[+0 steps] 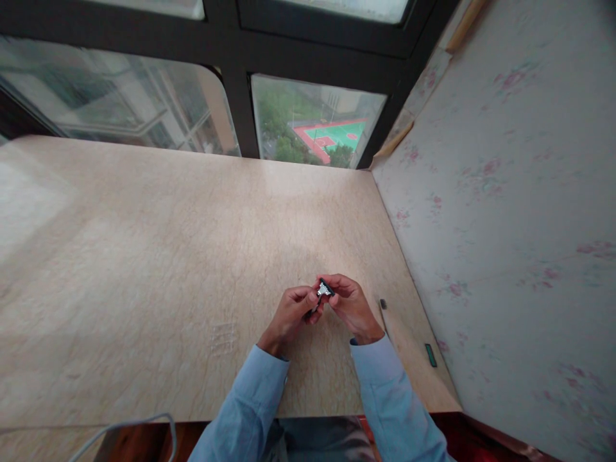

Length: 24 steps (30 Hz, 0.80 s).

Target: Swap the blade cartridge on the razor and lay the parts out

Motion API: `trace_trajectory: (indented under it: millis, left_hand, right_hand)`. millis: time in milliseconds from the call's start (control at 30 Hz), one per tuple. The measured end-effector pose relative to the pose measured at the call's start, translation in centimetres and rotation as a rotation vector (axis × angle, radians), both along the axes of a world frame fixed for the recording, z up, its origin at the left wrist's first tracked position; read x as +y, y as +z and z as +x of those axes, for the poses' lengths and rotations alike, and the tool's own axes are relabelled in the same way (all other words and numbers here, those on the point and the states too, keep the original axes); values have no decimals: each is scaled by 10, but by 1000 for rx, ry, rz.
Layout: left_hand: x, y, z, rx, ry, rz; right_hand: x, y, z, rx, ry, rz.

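Above the pale counter, both hands meet on a small razor (325, 290) with a silver and black head and a dark handle. My left hand (291, 314) is closed round its handle, thumb on top. The fingers of my right hand (351, 304) pinch the razor's head from the right side. Part of the handle is hidden behind the left fingers. To the left lies a clear ridged plastic tray (223, 338), flat on the counter.
A small dark piece (383, 303) lies just right of my right hand. Further right, a dark green strip-like piece (430, 355) rests near the flowered wall (510, 269). Windows with dark frames (317, 54) border the counter's (158, 244) far edge. A pale cable (139, 421) curls at the front left.
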<state>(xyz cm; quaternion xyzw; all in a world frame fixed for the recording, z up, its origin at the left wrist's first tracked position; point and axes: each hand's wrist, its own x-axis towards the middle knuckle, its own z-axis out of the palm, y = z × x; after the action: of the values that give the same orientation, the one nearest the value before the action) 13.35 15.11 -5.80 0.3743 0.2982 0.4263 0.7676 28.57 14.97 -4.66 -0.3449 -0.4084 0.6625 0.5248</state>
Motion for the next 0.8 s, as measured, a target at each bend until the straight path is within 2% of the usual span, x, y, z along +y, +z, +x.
trace_trajectory:
  millis: [367,600,800]
  left_hand:
    - [12,0,11,32,40,40]
    - [13,-4,8,-4,-6,64]
    - [13,-5,10,12,13,72]
  right_hand:
    - [3,6,-8,166,-77,-65]
    - [3,7,-9,159,-119,-101]
    - [2,8,-10,173,-114,-88]
